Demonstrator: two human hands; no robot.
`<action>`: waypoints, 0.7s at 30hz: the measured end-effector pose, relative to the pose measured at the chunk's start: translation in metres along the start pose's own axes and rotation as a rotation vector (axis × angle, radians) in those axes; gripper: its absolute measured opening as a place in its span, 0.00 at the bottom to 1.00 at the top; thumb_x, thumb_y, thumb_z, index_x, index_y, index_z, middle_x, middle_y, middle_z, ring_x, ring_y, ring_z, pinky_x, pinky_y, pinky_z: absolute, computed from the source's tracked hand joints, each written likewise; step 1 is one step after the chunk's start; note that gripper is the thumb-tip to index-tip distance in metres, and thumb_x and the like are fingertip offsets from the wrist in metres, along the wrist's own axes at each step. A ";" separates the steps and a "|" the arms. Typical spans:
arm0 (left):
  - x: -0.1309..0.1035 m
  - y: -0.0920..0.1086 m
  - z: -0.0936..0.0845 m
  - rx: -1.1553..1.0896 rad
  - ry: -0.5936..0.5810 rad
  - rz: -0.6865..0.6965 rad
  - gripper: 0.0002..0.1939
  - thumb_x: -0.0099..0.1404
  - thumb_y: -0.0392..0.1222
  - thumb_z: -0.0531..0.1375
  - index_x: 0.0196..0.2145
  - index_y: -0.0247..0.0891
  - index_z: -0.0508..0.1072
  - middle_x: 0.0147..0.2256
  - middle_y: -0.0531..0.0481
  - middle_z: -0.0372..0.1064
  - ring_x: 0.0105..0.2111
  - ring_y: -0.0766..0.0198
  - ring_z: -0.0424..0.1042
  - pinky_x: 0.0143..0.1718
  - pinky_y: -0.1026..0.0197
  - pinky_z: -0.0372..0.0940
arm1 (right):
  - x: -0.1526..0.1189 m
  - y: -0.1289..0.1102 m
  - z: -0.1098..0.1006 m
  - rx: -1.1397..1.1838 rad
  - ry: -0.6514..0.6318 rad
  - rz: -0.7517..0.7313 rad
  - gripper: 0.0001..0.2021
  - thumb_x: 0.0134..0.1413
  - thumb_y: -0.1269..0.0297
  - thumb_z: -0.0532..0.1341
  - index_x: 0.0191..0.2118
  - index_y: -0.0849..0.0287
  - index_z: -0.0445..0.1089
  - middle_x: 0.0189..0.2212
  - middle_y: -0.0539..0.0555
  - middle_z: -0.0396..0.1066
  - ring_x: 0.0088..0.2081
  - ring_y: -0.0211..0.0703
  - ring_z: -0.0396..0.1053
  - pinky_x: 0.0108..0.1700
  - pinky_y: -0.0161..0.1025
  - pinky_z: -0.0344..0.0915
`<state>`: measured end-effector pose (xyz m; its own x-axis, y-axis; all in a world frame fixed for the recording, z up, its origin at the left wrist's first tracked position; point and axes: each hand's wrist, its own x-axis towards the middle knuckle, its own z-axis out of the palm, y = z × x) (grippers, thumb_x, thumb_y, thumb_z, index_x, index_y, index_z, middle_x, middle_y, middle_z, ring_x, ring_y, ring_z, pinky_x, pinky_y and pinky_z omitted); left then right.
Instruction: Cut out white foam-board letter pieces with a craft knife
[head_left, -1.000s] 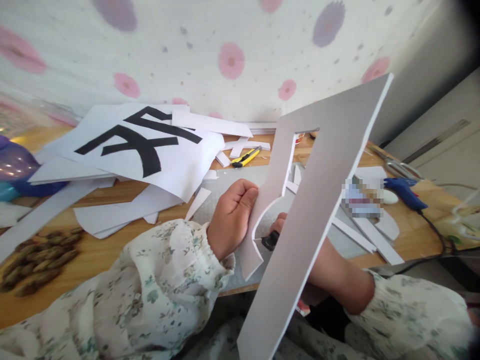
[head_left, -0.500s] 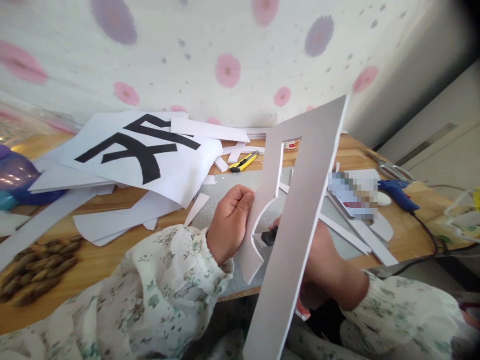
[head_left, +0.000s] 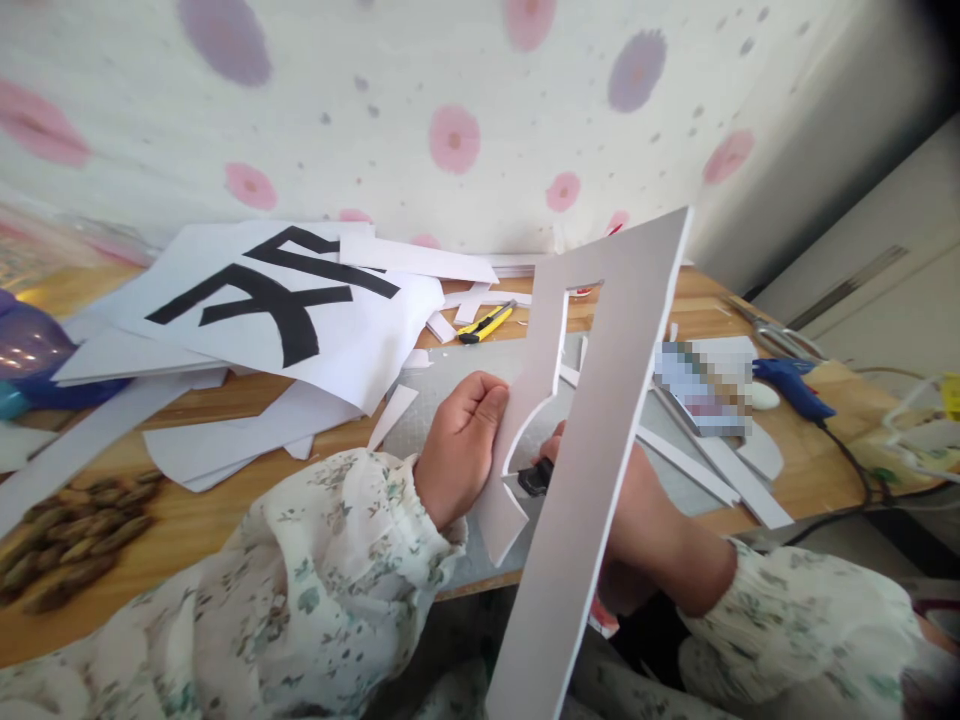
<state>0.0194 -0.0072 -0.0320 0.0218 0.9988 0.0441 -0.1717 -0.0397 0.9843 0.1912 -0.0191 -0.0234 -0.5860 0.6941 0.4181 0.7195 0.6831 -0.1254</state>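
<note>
Head view: we see the left hand (head_left: 461, 450) pinching the left edge of a white board (head_left: 604, 420) between thumb and curled fingers. The board is tilted up off the table (head_left: 832, 440), over the near middle, with a long opening in it. We have the right hand (head_left: 649, 530) partly hidden behind the board, fingers closed round a black tool (head_left: 534, 478) whose thin tip meets the opening's curved inner edge. Beyond the left hand we get a grey mat (head_left: 442, 385) and a yellow cutter (head_left: 486, 324). Far left, we note a sheet (head_left: 375, 345) with black strokes; near left, a brown pile (head_left: 79, 535). On the right, we mark a blue glue gun (head_left: 793, 388) just nearer than the scissors (head_left: 776, 330).
</note>
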 end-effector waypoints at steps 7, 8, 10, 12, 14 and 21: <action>0.001 0.002 0.004 -0.065 0.014 -0.037 0.14 0.67 0.50 0.54 0.28 0.40 0.63 0.19 0.59 0.56 0.17 0.72 0.53 0.21 0.67 0.53 | -0.001 0.004 0.002 -0.274 0.244 -0.090 0.12 0.55 0.73 0.53 0.26 0.58 0.70 0.21 0.52 0.67 0.24 0.42 0.63 0.25 0.38 0.55; 0.001 0.003 0.005 -0.058 0.026 -0.047 0.14 0.67 0.50 0.54 0.28 0.39 0.63 0.19 0.59 0.56 0.17 0.72 0.53 0.20 0.68 0.53 | 0.000 0.005 0.002 -0.311 0.276 -0.081 0.13 0.56 0.73 0.53 0.25 0.57 0.69 0.21 0.52 0.66 0.24 0.43 0.62 0.25 0.39 0.54; 0.000 0.004 0.005 -0.044 0.045 -0.068 0.15 0.67 0.51 0.54 0.28 0.39 0.63 0.19 0.59 0.56 0.17 0.72 0.52 0.20 0.68 0.53 | 0.001 0.005 0.003 -0.367 0.301 -0.051 0.13 0.58 0.73 0.53 0.25 0.57 0.68 0.21 0.53 0.65 0.24 0.44 0.61 0.26 0.39 0.52; 0.000 0.003 0.005 -0.049 0.050 -0.081 0.15 0.67 0.51 0.55 0.28 0.39 0.63 0.20 0.58 0.56 0.17 0.72 0.53 0.19 0.68 0.53 | 0.002 0.006 0.004 -0.388 0.294 -0.025 0.12 0.57 0.73 0.53 0.25 0.57 0.68 0.22 0.53 0.65 0.25 0.44 0.61 0.26 0.39 0.52; 0.001 0.001 0.004 -0.067 0.048 -0.079 0.15 0.67 0.51 0.55 0.28 0.39 0.63 0.20 0.58 0.57 0.17 0.73 0.53 0.19 0.68 0.53 | 0.003 0.007 0.004 -0.371 0.292 -0.005 0.11 0.56 0.74 0.54 0.26 0.57 0.68 0.23 0.53 0.65 0.26 0.44 0.61 0.26 0.38 0.52; 0.004 -0.001 0.002 -0.191 -0.001 -0.097 0.15 0.65 0.51 0.57 0.28 0.39 0.63 0.18 0.59 0.56 0.15 0.73 0.52 0.16 0.69 0.51 | -0.005 0.016 0.009 -0.071 0.124 0.073 0.06 0.52 0.73 0.54 0.32 0.58 0.68 0.27 0.52 0.67 0.27 0.42 0.64 0.26 0.36 0.54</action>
<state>0.0220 -0.0034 -0.0326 0.0478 0.9977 -0.0490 -0.3526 0.0628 0.9337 0.2024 -0.0096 -0.0353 -0.4842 0.7047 0.5186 0.7854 0.6113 -0.0973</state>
